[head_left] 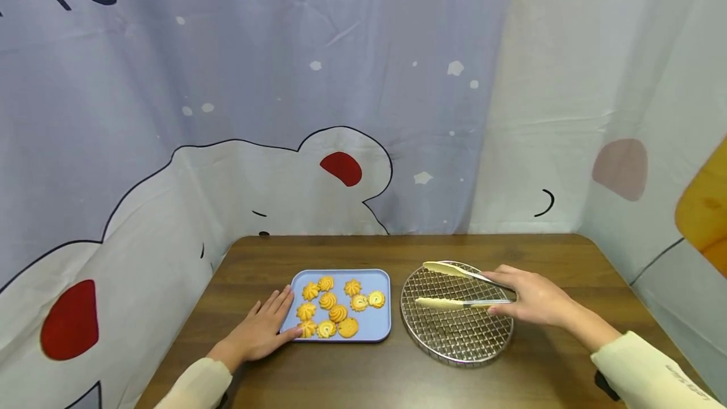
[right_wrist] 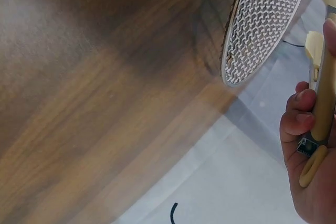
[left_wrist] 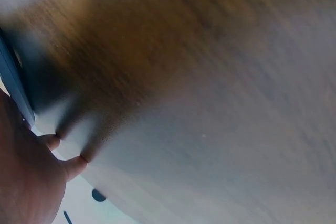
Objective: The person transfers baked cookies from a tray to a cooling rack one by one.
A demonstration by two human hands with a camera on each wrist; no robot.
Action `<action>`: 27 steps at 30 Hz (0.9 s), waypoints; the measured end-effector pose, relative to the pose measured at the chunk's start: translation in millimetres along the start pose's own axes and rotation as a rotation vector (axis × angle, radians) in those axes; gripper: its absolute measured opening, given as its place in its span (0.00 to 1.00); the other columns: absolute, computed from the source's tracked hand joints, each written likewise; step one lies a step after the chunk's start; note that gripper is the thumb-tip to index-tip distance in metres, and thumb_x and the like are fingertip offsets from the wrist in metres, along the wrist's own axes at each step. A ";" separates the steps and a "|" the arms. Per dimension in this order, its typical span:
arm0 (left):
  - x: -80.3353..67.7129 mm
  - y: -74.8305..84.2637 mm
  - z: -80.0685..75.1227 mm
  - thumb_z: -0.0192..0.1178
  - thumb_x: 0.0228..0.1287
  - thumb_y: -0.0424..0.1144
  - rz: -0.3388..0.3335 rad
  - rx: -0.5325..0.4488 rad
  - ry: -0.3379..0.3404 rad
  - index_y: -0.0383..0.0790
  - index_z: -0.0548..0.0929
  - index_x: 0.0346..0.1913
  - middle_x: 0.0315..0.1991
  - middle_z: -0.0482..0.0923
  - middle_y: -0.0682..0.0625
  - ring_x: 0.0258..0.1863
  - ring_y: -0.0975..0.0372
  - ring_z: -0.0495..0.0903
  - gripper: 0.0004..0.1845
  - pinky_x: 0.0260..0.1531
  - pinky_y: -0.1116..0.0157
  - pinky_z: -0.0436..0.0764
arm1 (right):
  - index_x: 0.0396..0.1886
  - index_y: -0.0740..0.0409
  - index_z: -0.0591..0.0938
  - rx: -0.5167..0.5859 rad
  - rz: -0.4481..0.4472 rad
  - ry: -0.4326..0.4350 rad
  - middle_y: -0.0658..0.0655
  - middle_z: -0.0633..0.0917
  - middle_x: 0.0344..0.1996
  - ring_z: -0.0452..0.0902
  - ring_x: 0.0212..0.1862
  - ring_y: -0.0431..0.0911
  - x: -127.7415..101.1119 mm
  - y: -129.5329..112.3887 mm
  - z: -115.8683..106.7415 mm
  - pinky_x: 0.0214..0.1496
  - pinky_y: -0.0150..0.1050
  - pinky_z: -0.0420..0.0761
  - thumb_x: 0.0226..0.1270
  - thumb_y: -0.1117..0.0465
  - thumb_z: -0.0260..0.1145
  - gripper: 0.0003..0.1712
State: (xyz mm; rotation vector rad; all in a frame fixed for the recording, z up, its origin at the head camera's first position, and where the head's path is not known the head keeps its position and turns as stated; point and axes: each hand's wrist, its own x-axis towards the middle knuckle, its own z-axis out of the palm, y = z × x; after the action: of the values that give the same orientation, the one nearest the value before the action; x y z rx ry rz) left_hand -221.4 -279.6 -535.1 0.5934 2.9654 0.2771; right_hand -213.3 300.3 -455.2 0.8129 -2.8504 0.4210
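Writing: only fragments of big dark letters were seen at the top of the backdrop [head_left: 238, 112], too cut off to be read; small grey print was noticed on the right sleeve [head_left: 653, 368] but it couldn't be made out either.
Backdrop: a soft, creased cloth was hung behind the table, printed with a white cartoon bear outlined in black, with red ear patches.
Table: a dark wood-grain top [head_left: 511, 251] with rounded corners was shown, smooth and a bit shiny in the wrist views.
Tongs: a pair of tongs [head_left: 460, 289] with thin metal arms and flat cream tips was held over the rack, the arms spread wide apart, nothing caught between the tips.
Right hand: the right hand [head_left: 531, 298] was wrapped around the hinge end of the tongs, fingers curled on the handle.
Rack: a round wire-mesh rack [head_left: 454, 336] with a metal rim was laid on the table, just right of the tray, not touching it.
Tray: a pale blue rectangular tray [head_left: 379, 327] with rounded corners was set near the middle of the table.
Cookies: golden swirl-piped cookies [head_left: 332, 308] were spread over the tray's left and middle part.
Left hand: the left hand [head_left: 261, 333] was laid flat on the table, fingers straight, fingertips touching the tray's left edge.
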 end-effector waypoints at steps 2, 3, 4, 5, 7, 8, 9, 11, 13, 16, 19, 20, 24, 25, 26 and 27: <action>-0.1 0.6 0.5 0.44 0.71 0.72 -0.001 -0.002 -0.005 0.38 0.52 0.81 0.83 0.44 0.44 0.80 0.44 0.48 0.50 0.71 0.33 0.51 | 0.67 0.54 0.80 -0.004 0.002 -0.010 0.47 0.82 0.54 0.79 0.37 0.38 1.9 -2.1 1.0 0.37 0.39 0.81 0.55 0.39 0.77 0.42; 0.2 0.7 0.8 0.43 0.71 0.72 -0.002 -0.002 -0.007 0.38 0.52 0.81 0.83 0.44 0.44 0.80 0.44 0.48 0.50 0.71 0.33 0.51 | 0.67 0.54 0.79 -0.003 0.004 -0.017 0.46 0.81 0.54 0.78 0.35 0.37 3.2 -3.3 1.6 0.35 0.37 0.79 0.56 0.39 0.76 0.42; 0.5 1.0 1.0 0.43 0.71 0.72 -0.006 -0.001 -0.012 0.39 0.51 0.81 0.83 0.43 0.45 0.80 0.44 0.48 0.50 0.71 0.34 0.51 | 0.67 0.54 0.79 -0.003 0.002 -0.023 0.46 0.81 0.55 0.77 0.34 0.36 4.6 -4.5 2.1 0.34 0.36 0.78 0.56 0.39 0.76 0.42; 0.6 1.4 0.7 0.43 0.71 0.72 -0.004 -0.003 -0.010 0.39 0.51 0.81 0.83 0.43 0.45 0.80 0.44 0.48 0.50 0.71 0.33 0.51 | 0.68 0.53 0.79 -0.003 -0.005 -0.027 0.46 0.80 0.55 0.76 0.32 0.35 6.3 -5.7 2.7 0.33 0.35 0.78 0.56 0.39 0.76 0.42; 1.3 1.2 0.6 0.43 0.71 0.72 -0.003 0.000 -0.007 0.39 0.52 0.81 0.83 0.44 0.44 0.80 0.44 0.48 0.50 0.71 0.33 0.51 | 0.69 0.52 0.78 0.002 -0.017 -0.042 0.46 0.80 0.56 0.74 0.30 0.34 9.8 -8.3 4.0 0.32 0.34 0.76 0.57 0.40 0.76 0.43; 1.8 1.0 0.6 0.44 0.71 0.72 0.000 0.000 -0.005 0.38 0.52 0.81 0.82 0.44 0.44 0.80 0.44 0.48 0.50 0.70 0.33 0.51 | 0.70 0.52 0.77 0.008 -0.020 -0.052 0.46 0.79 0.56 0.72 0.28 0.33 11.5 -9.6 4.5 0.31 0.34 0.75 0.57 0.40 0.76 0.43; 2.2 0.8 0.4 0.44 0.71 0.72 0.001 0.001 -0.008 0.38 0.52 0.81 0.82 0.44 0.44 0.80 0.44 0.48 0.50 0.70 0.33 0.51 | 0.70 0.52 0.77 0.012 -0.022 -0.059 0.46 0.79 0.56 0.71 0.27 0.32 13.0 -10.8 5.1 0.30 0.33 0.74 0.57 0.41 0.76 0.43; 2.8 0.4 0.0 0.44 0.71 0.72 0.002 0.001 -0.011 0.38 0.52 0.81 0.82 0.44 0.43 0.80 0.43 0.48 0.50 0.70 0.32 0.51 | 0.70 0.51 0.77 0.026 -0.028 -0.066 0.46 0.78 0.56 0.68 0.24 0.31 16.3 -12.7 6.3 0.28 0.32 0.72 0.55 0.41 0.77 0.43; 3.5 -0.1 -0.3 0.44 0.71 0.72 -0.001 0.002 -0.016 0.38 0.52 0.81 0.82 0.44 0.43 0.80 0.43 0.48 0.50 0.70 0.32 0.51 | 0.70 0.52 0.77 0.042 -0.031 -0.071 0.46 0.77 0.56 0.66 0.22 0.31 19.2 -14.8 7.1 0.27 0.31 0.70 0.55 0.42 0.78 0.43; 4.2 -0.6 -1.0 0.44 0.71 0.72 -0.003 0.000 -0.017 0.38 0.52 0.81 0.82 0.44 0.43 0.80 0.43 0.48 0.50 0.70 0.32 0.51 | 0.69 0.52 0.78 0.047 -0.043 -0.076 0.46 0.76 0.56 0.64 0.21 0.31 23.7 -17.8 8.9 0.26 0.31 0.69 0.55 0.43 0.78 0.43; 4.2 -0.6 -1.7 0.44 0.71 0.72 -0.005 -0.003 -0.026 0.38 0.51 0.81 0.83 0.43 0.43 0.80 0.43 0.47 0.50 0.71 0.32 0.50 | 0.69 0.52 0.78 0.049 -0.049 -0.088 0.46 0.76 0.56 0.64 0.21 0.31 27.3 -21.2 11.4 0.26 0.31 0.69 0.56 0.43 0.78 0.42; 4.1 -0.7 -1.6 0.44 0.71 0.72 -0.007 -0.004 -0.031 0.38 0.51 0.81 0.83 0.43 0.43 0.80 0.43 0.47 0.50 0.71 0.32 0.50 | 0.69 0.51 0.78 0.051 -0.050 -0.093 0.46 0.76 0.56 0.64 0.21 0.31 28.3 -22.5 12.3 0.26 0.31 0.69 0.56 0.43 0.78 0.42; 3.1 -0.6 -0.9 0.42 0.71 0.73 -0.018 -0.007 -0.043 0.40 0.50 0.82 0.83 0.42 0.45 0.80 0.45 0.46 0.50 0.71 0.33 0.49 | 0.69 0.51 0.78 0.066 -0.058 -0.104 0.45 0.76 0.55 0.66 0.22 0.31 31.7 -26.9 15.8 0.28 0.32 0.71 0.57 0.43 0.78 0.42; 3.0 -0.7 -0.7 0.42 0.71 0.73 -0.018 -0.008 -0.041 0.40 0.51 0.82 0.83 0.42 0.45 0.80 0.45 0.46 0.50 0.71 0.33 0.50 | 0.69 0.51 0.78 0.065 -0.062 -0.105 0.45 0.76 0.55 0.67 0.23 0.31 33.0 -27.5 16.3 0.29 0.32 0.72 0.56 0.43 0.78 0.42; 3.0 -0.7 -0.4 0.42 0.71 0.73 -0.017 -0.008 -0.037 0.40 0.51 0.82 0.83 0.43 0.45 0.80 0.45 0.47 0.50 0.71 0.33 0.50 | 0.69 0.52 0.78 0.061 -0.065 -0.105 0.45 0.76 0.55 0.68 0.24 0.31 34.3 -27.9 16.8 0.30 0.32 0.73 0.56 0.43 0.78 0.42; 2.9 -0.5 -0.3 0.42 0.71 0.73 -0.014 -0.009 -0.033 0.40 0.51 0.81 0.83 0.43 0.45 0.80 0.45 0.47 0.50 0.71 0.32 0.50 | 0.69 0.52 0.78 0.055 -0.072 -0.102 0.45 0.77 0.56 0.70 0.25 0.32 35.6 -28.2 17.4 0.30 0.33 0.73 0.56 0.42 0.78 0.42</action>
State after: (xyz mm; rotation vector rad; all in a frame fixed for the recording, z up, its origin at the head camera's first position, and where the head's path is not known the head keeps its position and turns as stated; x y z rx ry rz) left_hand -224.3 -279.0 -535.1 0.5703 2.9334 0.2766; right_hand -229.3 254.5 -457.7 0.9706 -2.9035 0.4624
